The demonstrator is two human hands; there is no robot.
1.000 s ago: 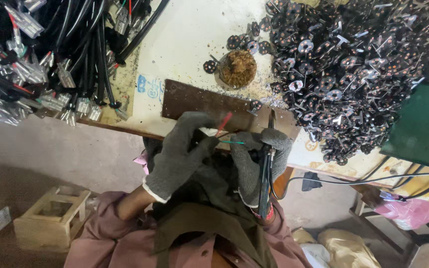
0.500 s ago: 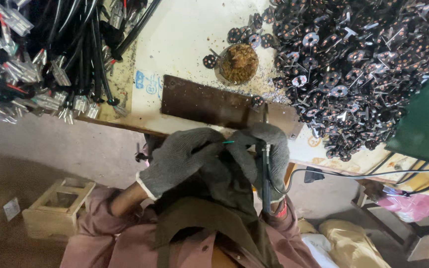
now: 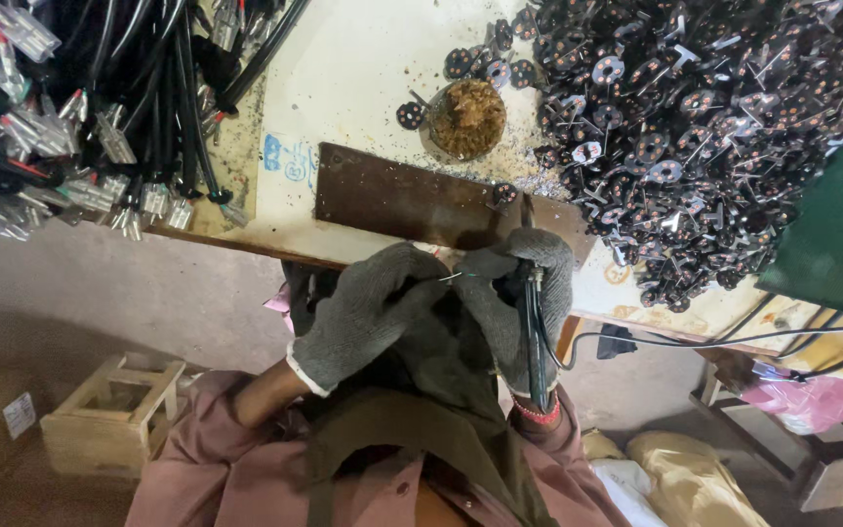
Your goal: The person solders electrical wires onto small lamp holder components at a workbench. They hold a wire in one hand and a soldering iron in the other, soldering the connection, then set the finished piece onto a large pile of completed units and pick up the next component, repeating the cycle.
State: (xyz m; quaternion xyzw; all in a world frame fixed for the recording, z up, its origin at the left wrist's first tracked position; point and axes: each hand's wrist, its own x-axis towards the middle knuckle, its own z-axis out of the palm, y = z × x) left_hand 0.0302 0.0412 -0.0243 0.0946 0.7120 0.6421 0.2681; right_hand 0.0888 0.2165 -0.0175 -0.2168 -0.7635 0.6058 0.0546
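soldering iron (image 3: 536, 332) in right hand (image 3: 524, 298), gloved fingers clamped round its dark handle. it sits just in front of the body, at the near edge of the counter (image 3: 363, 78). long axis runs near-to-far in the head view: tip end toward the counter and the rusty metal plate (image 3: 412, 200), cord end back toward the wrist, where a black cable (image 3: 724, 342) trails off to the right. tip itself hidden among the fingers; exact contact point cannot be told.

left hand (image 3: 368, 307), also in a grey knit glove, closed with fingers together on a thin wire (image 3: 453, 277) whose bare end shows between the two hands. hands nearly touching, probably so wire end and iron tip meet over the plate edge.

small round dish of brown paste (image 3: 467, 117) stands just beyond the plate, near the iron. judged: kept within short reach for dipping. large heap of dark round disc parts (image 3: 695, 117) fills the right of the counter; one disc lies on the plate. bundles of black cables with clear connectors (image 3: 80, 117) lie at the far left. wooden crate (image 3: 114, 415) on the floor lower left.
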